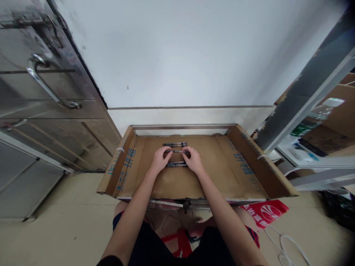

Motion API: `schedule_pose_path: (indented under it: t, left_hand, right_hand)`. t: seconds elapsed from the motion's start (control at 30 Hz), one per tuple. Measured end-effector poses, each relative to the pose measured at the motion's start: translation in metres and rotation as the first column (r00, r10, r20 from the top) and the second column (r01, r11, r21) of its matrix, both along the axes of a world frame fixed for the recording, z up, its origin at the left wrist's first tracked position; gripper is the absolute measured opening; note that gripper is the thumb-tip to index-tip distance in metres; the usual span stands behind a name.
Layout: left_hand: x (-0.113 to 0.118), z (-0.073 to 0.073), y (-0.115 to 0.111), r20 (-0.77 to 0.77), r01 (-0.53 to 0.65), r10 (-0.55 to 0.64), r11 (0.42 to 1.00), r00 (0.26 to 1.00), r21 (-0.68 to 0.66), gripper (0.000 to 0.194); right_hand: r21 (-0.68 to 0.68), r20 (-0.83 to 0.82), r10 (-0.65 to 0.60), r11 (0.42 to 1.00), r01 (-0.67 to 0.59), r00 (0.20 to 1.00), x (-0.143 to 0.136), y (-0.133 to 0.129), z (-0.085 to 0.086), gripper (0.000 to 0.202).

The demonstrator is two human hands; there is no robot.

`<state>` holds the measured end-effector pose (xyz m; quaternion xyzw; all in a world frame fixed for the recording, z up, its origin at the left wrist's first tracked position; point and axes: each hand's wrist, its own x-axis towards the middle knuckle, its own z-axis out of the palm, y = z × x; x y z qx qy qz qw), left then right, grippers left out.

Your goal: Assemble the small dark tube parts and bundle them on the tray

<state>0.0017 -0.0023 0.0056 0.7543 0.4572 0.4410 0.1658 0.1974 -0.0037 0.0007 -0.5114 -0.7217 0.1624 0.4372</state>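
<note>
Over the middle of a cardboard-lined surface, my left hand (161, 159) and my right hand (192, 159) pinch the two ends of a slim dark pen (176, 151) lying crosswise between them. Just beyond it, one or more similar pens (175, 144) rest on the cardboard (216, 177). Nearer to me, between my wrists, lie more pens (176, 164) side by side, parallel to the held one. Their exact number is hard to make out.
Raised cardboard walls (274, 177) flank the surface. A white wall (177, 55) stands behind, a metal door (91, 140) at the left. On the right, a shelf holds a plastic bottle (316, 117). A red bag (267, 212) and white cable (285, 245) are below.
</note>
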Motion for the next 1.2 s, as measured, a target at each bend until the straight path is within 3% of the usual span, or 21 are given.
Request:
schedule_pose_path:
  t: [0.43,1.2]
  left_hand:
    - [0.0009,0.0008,-0.0013,0.002,0.022,-0.022,0.999,1.000,0.036,0.014]
    - [0.0005,0.0016,-0.0010,-0.038,0.054,-0.054,0.998,0.998,0.008,0.014]
  right_hand:
    - [0.107,0.020,0.077,0.991,-0.078,0.997,0.0003,0.0009,0.0000,0.019]
    - [0.051,0.054,0.064,0.996,-0.067,0.996,0.0005,-0.0004,0.0018,0.020]
